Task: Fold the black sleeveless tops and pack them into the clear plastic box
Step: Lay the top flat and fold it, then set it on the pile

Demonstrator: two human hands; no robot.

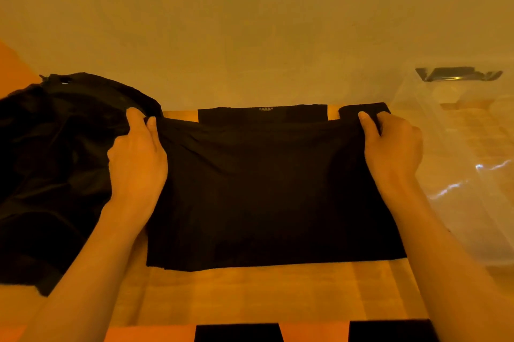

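Wooden table (250, 294) by a plain wall (250, 22), where left hand (137, 158) and right hand (393, 147) pinch the black top (264, 188).

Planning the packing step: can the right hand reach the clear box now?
Probably yes: the clear plastic box sits just beside the right hand with nothing between, though that hand grips the black top.

Bare forearms reach forward, wide apart; the left hand (138, 155) and right hand (393, 147), knuckles up, each pinch the far edge of the black top (264, 188) with thumb and curled fingers.
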